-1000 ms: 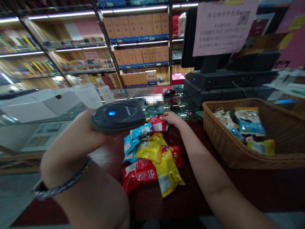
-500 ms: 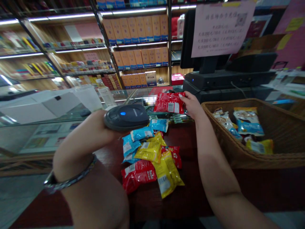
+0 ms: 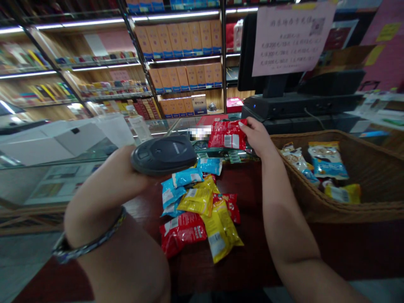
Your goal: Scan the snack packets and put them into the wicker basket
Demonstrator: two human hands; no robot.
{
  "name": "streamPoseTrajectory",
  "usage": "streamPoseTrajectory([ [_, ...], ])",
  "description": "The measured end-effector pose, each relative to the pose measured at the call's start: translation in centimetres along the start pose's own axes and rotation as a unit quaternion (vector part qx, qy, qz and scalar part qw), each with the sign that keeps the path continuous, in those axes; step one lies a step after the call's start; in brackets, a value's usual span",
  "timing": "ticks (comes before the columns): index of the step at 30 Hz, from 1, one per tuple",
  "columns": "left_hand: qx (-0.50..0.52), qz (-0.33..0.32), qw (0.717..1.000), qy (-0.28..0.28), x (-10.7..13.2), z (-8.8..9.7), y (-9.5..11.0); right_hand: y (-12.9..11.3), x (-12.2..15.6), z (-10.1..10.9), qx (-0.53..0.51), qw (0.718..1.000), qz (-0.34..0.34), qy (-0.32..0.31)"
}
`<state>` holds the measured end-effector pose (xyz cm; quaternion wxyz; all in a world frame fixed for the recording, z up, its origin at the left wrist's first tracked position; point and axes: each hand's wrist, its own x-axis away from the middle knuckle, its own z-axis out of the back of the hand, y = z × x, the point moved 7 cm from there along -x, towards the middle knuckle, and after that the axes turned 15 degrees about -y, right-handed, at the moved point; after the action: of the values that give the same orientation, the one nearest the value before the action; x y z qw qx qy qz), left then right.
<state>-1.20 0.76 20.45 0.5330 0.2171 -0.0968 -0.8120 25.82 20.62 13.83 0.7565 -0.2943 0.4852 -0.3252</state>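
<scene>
Dark wood counter top (image 3: 252, 256) under both hands, glass display case (image 3: 158, 128) past it. Wicker basket (image 3: 303, 187) just right of my R hand, 3 snack pkts (image 3: 328, 162) inside. Snack pile (image 3: 195, 206) below and between the hands: approx 3 blue, 3 yellow, 2 red, some overlapped. My left hand (image 3: 126, 176) was curled closed round 1 black handheld scanner (image 3: 164, 155), which sat across my fingers. My right hand (image 3: 257, 136) was nearly closed in a pinch on 1 red snack packet (image 3: 227, 134), held by its right edge, pkt sticking out left of the grip. Looked light, soft, slippery: best pinched at the sealed edge, not the puffy middle.
</scene>
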Motion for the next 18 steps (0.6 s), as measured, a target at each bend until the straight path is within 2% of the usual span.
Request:
streamPoseTrajectory([
  [2, 0.017, 0.000, 1.000, 0.009, 0.0, 0.1, 0.0, -1.2, 0.6, 1.7, 0.073, 0.995, -0.007, 0.070],
  [4, 0.026, 0.017, 0.999, 0.011, 0.1, 0.1, -0.2, -3.1, 2.0, 4.2, 0.150, 0.970, -0.010, 0.189],
  [7, 0.025, 0.044, 0.999, 0.017, 0.3, 0.3, -0.6, -6.3, 5.6, 7.8, 0.211, 0.897, -0.003, 0.388],
  [10, 0.022, 0.056, 0.998, 0.017, 0.4, 0.3, -1.0, -7.9, 9.1, 9.9, 0.221, 0.820, 0.014, 0.528],
  [11, 0.022, 0.057, 0.998, 0.013, 0.4, 0.3, -1.0, -8.0, 9.9, 10.2, 0.219, 0.805, 0.015, 0.552],
  [13, 0.024, 0.052, 0.998, 0.008, 0.4, 0.2, -1.0, -7.6, 10.5, 10.6, 0.215, 0.800, 0.004, 0.561],
  [16, 0.023, 0.045, 0.999, 0.013, 0.4, 0.2, -0.8, -6.9, 9.7, 10.4, 0.226, 0.815, -0.014, 0.533],
  [18, 0.019, 0.047, 0.999, 0.019, 0.4, 0.3, -0.7, -6.2, 7.9, 9.5, 0.242, 0.839, -0.024, 0.487],
])
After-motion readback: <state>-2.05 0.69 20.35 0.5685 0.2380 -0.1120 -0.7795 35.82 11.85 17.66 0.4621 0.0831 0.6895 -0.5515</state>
